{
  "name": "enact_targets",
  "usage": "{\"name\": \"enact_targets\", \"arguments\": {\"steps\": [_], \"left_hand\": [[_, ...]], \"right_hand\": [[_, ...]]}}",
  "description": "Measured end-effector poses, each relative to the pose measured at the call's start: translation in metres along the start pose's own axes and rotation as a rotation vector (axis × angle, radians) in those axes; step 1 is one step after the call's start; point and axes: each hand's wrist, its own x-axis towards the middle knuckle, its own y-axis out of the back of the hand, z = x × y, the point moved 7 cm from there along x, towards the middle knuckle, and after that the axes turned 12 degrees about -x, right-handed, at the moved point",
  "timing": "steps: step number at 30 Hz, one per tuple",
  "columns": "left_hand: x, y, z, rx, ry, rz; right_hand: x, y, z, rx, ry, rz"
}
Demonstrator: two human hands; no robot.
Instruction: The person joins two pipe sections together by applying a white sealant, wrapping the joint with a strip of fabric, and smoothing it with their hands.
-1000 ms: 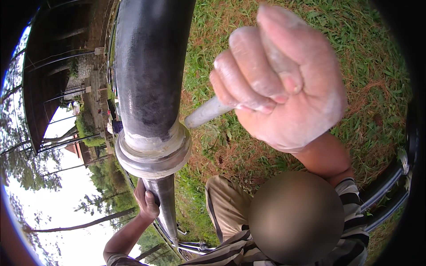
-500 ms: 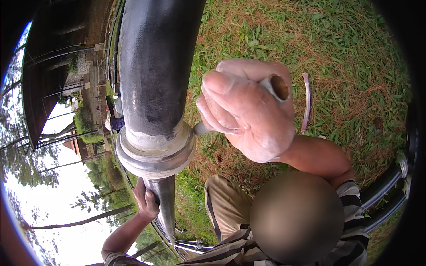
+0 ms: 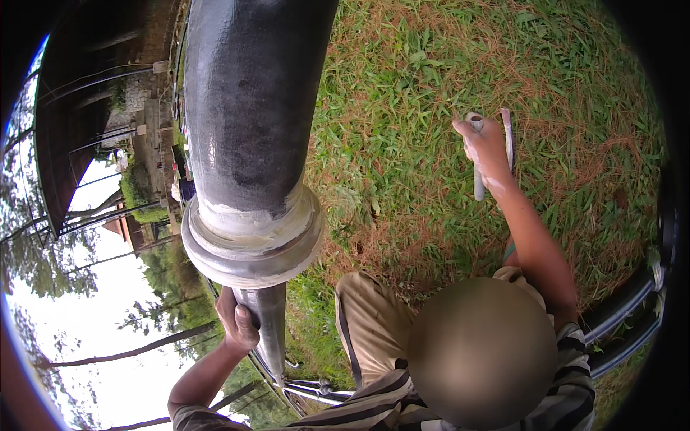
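A large black pipe [image 3: 251,100] rises past the left of centre. A pale grey ringed collar [image 3: 251,241], smeared with whitish paste, runs around it. Below the collar the pipe continues as a narrower dark section [image 3: 271,327]. My left hand [image 3: 238,323] is wrapped round that section, just under the collar. Off to the right, my right hand [image 3: 486,147], whitened with paste, is closed around a short pale grey tube [image 3: 479,188] with a hollow end. It is low over the grass, next to a thin stick-like strip [image 3: 508,133] with a pale tip.
Grass with brown pine needles [image 3: 402,158] covers the ground. Black pipes [image 3: 625,316] lie along the right edge. My bent knee in tan trousers [image 3: 370,323] is in front of me; a round blurred patch covers the area beside it. Trees and a dark-roofed shelter [image 3: 79,136] stand at left.
My right hand has moved away from beside the collar, right and down toward the grass by the strip, still holding the tube. My left hand keeps its place on the pipe.
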Motion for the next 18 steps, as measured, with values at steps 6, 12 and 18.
{"name": "enact_targets", "arguments": {"steps": [6, 12, 18], "left_hand": [[0.003, -0.001, 0.004, 0.015, -0.082, 0.101], [0.001, 0.003, 0.003, 0.023, -0.064, 0.077], [0.003, 0.000, 0.005, -0.002, -0.077, 0.054]], "right_hand": [[-0.002, 0.104, -0.004, -0.469, 0.080, 0.393], [-0.029, 0.118, -0.032, -1.796, 0.093, 0.618], [-0.037, 0.066, 0.048, -1.456, 0.072, 0.144]]}}
